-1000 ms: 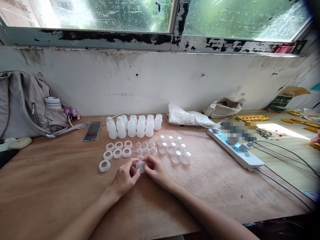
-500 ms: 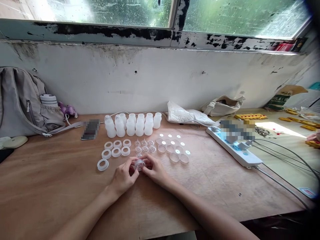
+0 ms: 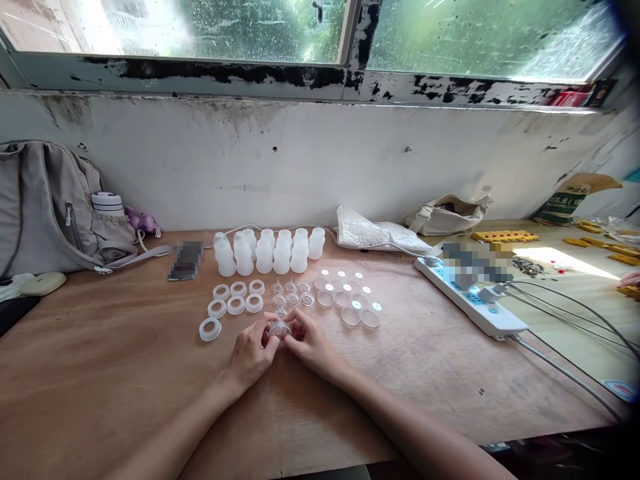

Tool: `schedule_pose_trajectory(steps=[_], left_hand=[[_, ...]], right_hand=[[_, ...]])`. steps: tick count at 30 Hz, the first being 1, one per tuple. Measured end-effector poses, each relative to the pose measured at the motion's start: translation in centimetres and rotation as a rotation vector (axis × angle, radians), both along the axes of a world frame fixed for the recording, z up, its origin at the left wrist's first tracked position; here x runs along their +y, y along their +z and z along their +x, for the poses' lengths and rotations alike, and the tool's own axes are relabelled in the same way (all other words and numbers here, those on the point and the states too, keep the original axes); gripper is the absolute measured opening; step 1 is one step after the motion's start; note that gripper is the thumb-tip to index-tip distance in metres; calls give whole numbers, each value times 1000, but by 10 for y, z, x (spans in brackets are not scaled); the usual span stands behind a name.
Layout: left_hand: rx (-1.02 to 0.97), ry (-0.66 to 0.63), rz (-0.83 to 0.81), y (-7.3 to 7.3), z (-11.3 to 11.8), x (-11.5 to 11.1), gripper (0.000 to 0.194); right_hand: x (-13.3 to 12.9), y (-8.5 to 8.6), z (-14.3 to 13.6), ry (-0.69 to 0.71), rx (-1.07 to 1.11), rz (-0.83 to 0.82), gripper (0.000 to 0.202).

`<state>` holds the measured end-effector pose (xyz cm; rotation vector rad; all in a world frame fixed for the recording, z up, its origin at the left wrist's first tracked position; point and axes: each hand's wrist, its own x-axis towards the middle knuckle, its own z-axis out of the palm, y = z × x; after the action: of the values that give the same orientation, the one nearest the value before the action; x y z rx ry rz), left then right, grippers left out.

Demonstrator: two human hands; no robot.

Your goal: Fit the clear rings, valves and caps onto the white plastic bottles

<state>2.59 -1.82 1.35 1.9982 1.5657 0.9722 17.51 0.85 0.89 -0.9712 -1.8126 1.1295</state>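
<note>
My left hand [image 3: 254, 352] and my right hand [image 3: 313, 343] meet low over the table, both pinching one translucent bottle collar [image 3: 279, 328] by its sides. Something clear seems to sit inside the collar; my fingers partly hide it. Just beyond my fingertips are clear silicone nipples [image 3: 293, 300] in short rows. To their left lie several loose white collars [image 3: 237, 305]. Round clear caps [image 3: 350, 316], with white dots by them, lie to the right. Behind everything stands a double row of frosted small bottles [image 3: 265, 257].
A blurred phone [image 3: 187, 260] and a grey backpack [image 3: 45, 207] lie at the left. A white power strip [image 3: 470, 300] with cables crosses the right side. Along the wall are a white padded packet [image 3: 370, 230] and a beige bag [image 3: 447, 215]. Another person's hand [image 3: 631, 278] shows far right.
The view has shifted slightly, so the scene sits a little lower and further right. Both hands keep hold of the collar, which looks slightly more tilted or lower between the fingers.
</note>
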Motion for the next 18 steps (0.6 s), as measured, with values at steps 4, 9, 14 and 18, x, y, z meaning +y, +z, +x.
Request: schedule_pose_trajectory(steps=[4, 9, 14, 18], left_hand=[[-21, 17, -20, 5, 0, 1, 21], [-117, -34, -70, 11, 1, 0, 17], [-132, -47, -84, 8, 2, -1, 15], [-118, -70, -91, 6, 1, -1, 15]], right_hand=[[0, 4, 1, 5, -19, -16, 11], [-1, 9, 2, -55, -55, 4, 13], [-3, 10, -1, -60, -43, -17, 15], [-2, 8, -1, -62, -32, -26, 16]])
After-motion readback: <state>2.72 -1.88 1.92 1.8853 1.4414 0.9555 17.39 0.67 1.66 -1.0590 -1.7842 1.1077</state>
